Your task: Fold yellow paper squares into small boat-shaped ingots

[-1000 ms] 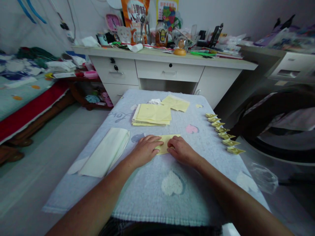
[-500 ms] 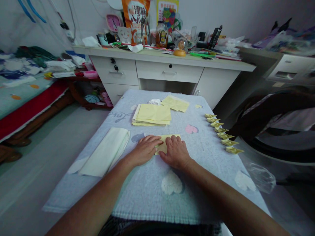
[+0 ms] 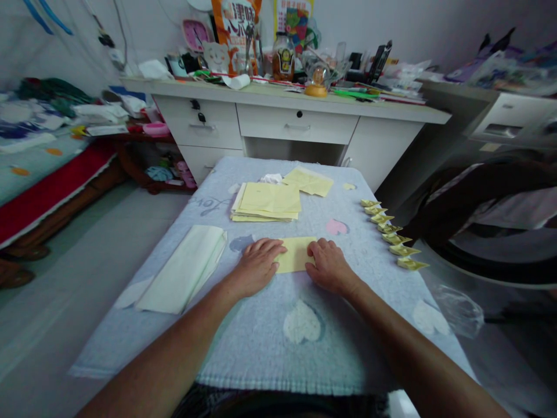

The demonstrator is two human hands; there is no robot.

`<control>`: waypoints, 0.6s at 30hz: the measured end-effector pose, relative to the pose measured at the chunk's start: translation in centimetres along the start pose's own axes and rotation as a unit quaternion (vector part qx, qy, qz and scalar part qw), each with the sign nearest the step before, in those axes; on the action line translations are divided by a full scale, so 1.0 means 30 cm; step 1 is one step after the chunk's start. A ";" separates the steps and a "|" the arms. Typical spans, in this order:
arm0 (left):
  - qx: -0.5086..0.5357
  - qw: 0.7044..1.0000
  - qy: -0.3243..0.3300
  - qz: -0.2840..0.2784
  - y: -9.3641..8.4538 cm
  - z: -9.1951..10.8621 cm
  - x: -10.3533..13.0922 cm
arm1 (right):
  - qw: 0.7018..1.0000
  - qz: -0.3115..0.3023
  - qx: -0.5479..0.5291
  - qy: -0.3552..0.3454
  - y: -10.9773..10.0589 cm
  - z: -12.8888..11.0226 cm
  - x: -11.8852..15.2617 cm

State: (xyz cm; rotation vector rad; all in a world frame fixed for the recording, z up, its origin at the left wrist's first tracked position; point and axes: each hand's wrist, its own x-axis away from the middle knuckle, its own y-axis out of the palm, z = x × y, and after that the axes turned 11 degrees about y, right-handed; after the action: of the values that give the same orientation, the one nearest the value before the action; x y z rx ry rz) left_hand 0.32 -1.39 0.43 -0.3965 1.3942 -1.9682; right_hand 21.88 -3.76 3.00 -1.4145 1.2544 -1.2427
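Note:
A rectangular piece of yellow paper (image 3: 296,255) lies flat on the cloth-covered table in front of me. My left hand (image 3: 260,264) rests on its left edge, fingers stretched out and lying flat. At the right edge, my right hand (image 3: 329,264) has its fingers curled, with thumb and fingertips closed on the paper's side. Beyond my hands sits a stack of yellow paper (image 3: 267,200), and more yellow sheets (image 3: 311,181) lie behind it. Several small folded yellow paper boats (image 3: 401,250) stand in a row along the table's right side.
A folded pale sheet (image 3: 185,267) lies left of my forearm. Crumpled white tissue (image 3: 272,178) is behind the stack. The patterned cloth (image 3: 261,348) covers the table. A cluttered white desk (image 3: 300,125) stands beyond, a washing machine (image 3: 505,130) at right, a bed (image 3: 47,168) at left.
My right hand has slid right, from the middle of the yellow paper to its right edge, uncovering the middle. My left hand stays at the left edge. The view has shifted slightly.

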 end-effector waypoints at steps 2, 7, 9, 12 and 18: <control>-0.006 1.000 -0.003 0.008 0.003 0.012 -0.004 | 1.000 0.018 0.019 0.003 -0.002 -0.019 0.002; -0.036 0.999 -0.014 0.024 0.012 0.045 -0.018 | 0.997 0.040 0.002 -0.060 0.013 -0.080 0.000; -0.042 0.999 -0.019 0.018 0.015 0.046 -0.018 | 0.996 0.043 -0.020 -0.081 0.026 -0.096 -0.002; -0.041 0.999 -0.018 0.001 0.013 0.034 -0.010 | 0.993 0.064 -0.040 -0.086 0.046 -0.115 -0.001; -0.008 0.998 -0.002 -0.061 -0.015 0.004 0.010 | 0.994 0.080 -0.049 -0.058 0.067 -0.146 0.014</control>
State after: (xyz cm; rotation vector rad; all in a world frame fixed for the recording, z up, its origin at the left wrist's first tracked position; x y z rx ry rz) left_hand 0.02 -1.59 0.84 -0.5021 1.4146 -2.0532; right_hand 17.25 -4.38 1.73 -1.4051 1.3369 -0.9887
